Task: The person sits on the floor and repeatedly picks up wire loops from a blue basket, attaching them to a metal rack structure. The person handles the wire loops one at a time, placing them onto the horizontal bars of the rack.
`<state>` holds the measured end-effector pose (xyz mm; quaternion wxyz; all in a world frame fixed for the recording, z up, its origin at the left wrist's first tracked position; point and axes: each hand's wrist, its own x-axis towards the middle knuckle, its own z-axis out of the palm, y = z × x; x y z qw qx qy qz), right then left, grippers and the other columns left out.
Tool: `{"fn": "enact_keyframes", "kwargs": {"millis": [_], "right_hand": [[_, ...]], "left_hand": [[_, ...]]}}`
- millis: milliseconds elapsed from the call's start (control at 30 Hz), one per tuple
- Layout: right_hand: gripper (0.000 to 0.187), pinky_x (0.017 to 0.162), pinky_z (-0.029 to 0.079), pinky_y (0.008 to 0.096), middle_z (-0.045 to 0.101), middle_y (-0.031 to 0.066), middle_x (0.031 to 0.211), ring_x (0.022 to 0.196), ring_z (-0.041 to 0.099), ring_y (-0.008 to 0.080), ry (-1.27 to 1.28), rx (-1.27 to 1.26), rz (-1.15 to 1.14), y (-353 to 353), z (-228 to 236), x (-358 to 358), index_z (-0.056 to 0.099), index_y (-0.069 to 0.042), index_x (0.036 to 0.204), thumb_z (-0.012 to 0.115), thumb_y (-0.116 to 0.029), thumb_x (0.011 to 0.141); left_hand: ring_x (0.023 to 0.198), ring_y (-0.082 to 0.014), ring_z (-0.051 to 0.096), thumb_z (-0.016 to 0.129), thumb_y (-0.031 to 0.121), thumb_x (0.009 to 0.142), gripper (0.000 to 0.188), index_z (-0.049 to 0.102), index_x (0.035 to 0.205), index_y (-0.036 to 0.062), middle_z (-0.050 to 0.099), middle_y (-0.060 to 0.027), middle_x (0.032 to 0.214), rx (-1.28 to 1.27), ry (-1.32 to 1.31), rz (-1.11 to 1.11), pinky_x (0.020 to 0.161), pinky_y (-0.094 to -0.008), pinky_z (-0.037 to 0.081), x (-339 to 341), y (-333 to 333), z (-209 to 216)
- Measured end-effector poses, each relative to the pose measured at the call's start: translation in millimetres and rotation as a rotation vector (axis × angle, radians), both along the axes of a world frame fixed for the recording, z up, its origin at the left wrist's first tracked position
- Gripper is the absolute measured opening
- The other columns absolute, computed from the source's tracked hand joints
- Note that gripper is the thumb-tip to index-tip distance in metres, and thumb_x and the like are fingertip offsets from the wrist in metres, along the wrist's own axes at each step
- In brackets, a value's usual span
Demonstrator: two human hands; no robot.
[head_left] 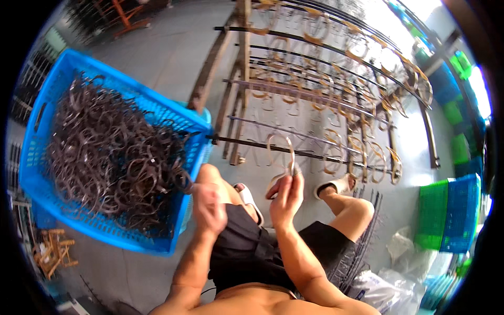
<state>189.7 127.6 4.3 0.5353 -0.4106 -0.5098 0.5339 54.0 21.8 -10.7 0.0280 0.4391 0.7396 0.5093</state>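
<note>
My right hand (287,197) is closed on a thin, pale headband-like hoop (292,153), which stands upright above my fingers in front of the rack. Beside the crate's near right edge is my left hand (209,209), smeared by motion, so its fingers cannot be read. A blue plastic crate (113,242) to my left is heaped with dark, glossy hoops (110,152). Ahead stands a rack with dark horizontal rods (252,143) on wooden posts. Several amber and clear hoops (333,165) hang along its rods.
My knees and sandals (338,186) are close to the rack's foot. Dark thin rods (362,241) lie on the floor at right, near clear plastic bags (388,289). Green and blue baskets (443,215) stand farther right. A small wooden stool (54,249) is at far left.
</note>
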Motion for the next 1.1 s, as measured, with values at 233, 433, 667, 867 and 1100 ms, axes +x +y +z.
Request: {"fn": "enact_keyframes", "kwargs": {"millis": [233, 433, 667, 867, 1100], "right_hand": [[0.025, 0.039, 0.038, 0.0212, 0.044, -0.0014, 0.059, 0.046, 0.043, 0.0044, -0.003, -0.049, -0.385, 82, -13, 23, 0.048, -0.004, 0.118, 0.045, -0.017, 0.096], [0.015, 0.034, 0.034, 0.0221, 0.046, -0.0002, 0.056, 0.039, 0.043, 0.0077, 0.102, -0.194, -0.379, 94, -14, 0, 0.049, -0.006, 0.089, 0.043, -0.018, 0.095], [0.02, 0.035, 0.035, 0.0228, 0.045, -0.001, 0.054, 0.039, 0.042, 0.0074, 0.153, -0.267, -0.286, 94, -6, 6, 0.048, -0.006, 0.08, 0.043, -0.018, 0.095], [0.026, 0.036, 0.034, 0.0219, 0.042, -0.0018, 0.053, 0.039, 0.04, 0.007, 0.152, -0.205, -0.355, 89, -14, 1, 0.045, -0.008, 0.075, 0.043, -0.021, 0.097], [0.023, 0.037, 0.036, 0.0223, 0.041, -0.0026, 0.053, 0.041, 0.039, 0.0057, 0.103, -0.146, -0.33, 90, -18, -2, 0.047, -0.006, 0.08, 0.043, -0.021, 0.097]], "left_hand": [[0.103, -0.0416, 0.05, 0.061, 0.023, 0.082, 0.044, 0.046, 0.116, -0.0021, 0.045, -0.0235, 0.119, -0.474, 0.226, 0.288, 0.084, -0.0448, 0.043, -73, -11, -41], [0.096, -0.0367, 0.053, 0.052, 0.002, 0.081, 0.028, 0.052, 0.108, -0.0058, 0.05, -0.0207, 0.11, -0.231, 0.259, 0.369, 0.082, -0.0405, 0.045, -72, -29, -39], [0.087, -0.0197, 0.054, 0.052, 0.006, 0.087, 0.023, 0.052, 0.11, -0.0004, 0.055, -0.0111, 0.101, -0.058, -0.166, 0.264, 0.076, -0.0292, 0.045, -72, -45, -57], [0.091, -0.0164, 0.05, 0.051, 0.006, 0.089, 0.031, 0.043, 0.119, 0.002, 0.052, -0.0091, 0.106, 0.025, -0.148, 0.422, 0.078, -0.0296, 0.043, -70, -33, -57], [0.107, -0.0199, 0.05, 0.052, 0.003, 0.085, 0.04, 0.04, 0.122, -0.0038, 0.051, -0.0134, 0.115, 0.108, -0.68, 0.42, 0.092, -0.0289, 0.039, -81, -39, -66]]}}
